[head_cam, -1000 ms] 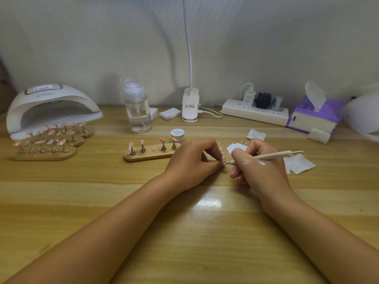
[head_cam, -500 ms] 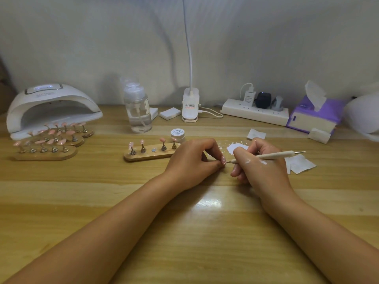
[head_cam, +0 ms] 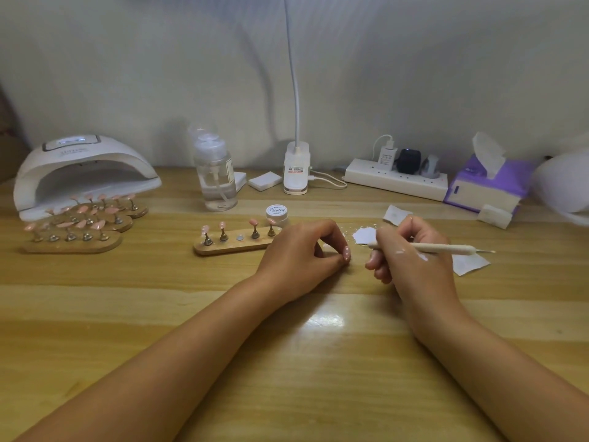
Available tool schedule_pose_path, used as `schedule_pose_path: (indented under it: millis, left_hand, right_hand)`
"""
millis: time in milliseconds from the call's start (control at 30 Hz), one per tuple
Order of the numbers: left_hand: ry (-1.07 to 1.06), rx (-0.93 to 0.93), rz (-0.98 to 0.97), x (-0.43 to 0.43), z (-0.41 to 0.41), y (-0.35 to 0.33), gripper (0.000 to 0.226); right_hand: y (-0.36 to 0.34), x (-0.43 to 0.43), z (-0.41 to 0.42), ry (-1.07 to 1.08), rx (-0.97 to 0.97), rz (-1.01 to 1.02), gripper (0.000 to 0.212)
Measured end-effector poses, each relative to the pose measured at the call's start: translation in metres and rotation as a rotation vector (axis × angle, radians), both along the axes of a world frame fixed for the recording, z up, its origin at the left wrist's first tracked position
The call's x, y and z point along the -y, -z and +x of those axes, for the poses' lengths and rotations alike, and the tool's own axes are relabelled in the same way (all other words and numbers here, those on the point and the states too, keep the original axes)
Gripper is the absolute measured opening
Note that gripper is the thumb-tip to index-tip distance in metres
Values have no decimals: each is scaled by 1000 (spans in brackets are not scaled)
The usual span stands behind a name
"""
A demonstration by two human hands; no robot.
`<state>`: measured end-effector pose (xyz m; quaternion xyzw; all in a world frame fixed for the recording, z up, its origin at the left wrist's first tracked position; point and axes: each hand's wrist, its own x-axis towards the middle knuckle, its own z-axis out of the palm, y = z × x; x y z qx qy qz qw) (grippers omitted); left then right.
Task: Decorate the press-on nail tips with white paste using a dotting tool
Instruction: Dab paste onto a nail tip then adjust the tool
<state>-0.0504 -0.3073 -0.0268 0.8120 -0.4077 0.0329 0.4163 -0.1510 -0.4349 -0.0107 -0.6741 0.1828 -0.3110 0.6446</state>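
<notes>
My left hand point(head_cam: 302, 250) pinches a small pink nail tip point(head_cam: 346, 253) at its fingertips, low over the table. My right hand point(head_cam: 411, 253) grips a white dotting tool point(head_cam: 446, 249) like a pen; its working end sits by my fingers, a short gap right of the nail tip. White paste smears mark the back of my right hand. A blob of white paste point(head_cam: 365, 235) lies on the table between the hands. A wooden holder point(head_cam: 232, 244) with several pink tips on stands sits left of my left hand. The small paste jar point(head_cam: 276, 212) stands behind it.
A white nail lamp point(head_cam: 83, 173) and more wooden holders of pink tips point(head_cam: 79, 224) sit at the left. A clear pump bottle point(head_cam: 215, 173), lamp base point(head_cam: 296, 170), power strip point(head_cam: 395, 180) and purple tissue pack point(head_cam: 487, 186) line the back. White wipes point(head_cam: 468, 263) lie at right.
My right hand has drawn the dotting tool a little to the right, away from the nail tip it was touching. My left hand stays put.
</notes>
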Motion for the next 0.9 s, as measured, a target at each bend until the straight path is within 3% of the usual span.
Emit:
schedule_pose_path:
  millis: [300, 467, 567, 900]
  left_hand:
    - [-48, 134, -3, -2, -7, -2, 10]
    - [-80, 183, -74, 0, -9, -3, 12]
    - [-75, 153, -122, 1, -7, -1, 9]
    - [-83, 126, -171, -1, -3, -2, 8]
  right_hand:
    - [1, -2, -2, 7, 119, -10, 32]
    - [4, 1, -2, 18, 126, -227, 11]
    - [7, 3, -2, -30, 84, -353, 12]
    - [7, 2, 1, -136, 43, -314, 25]
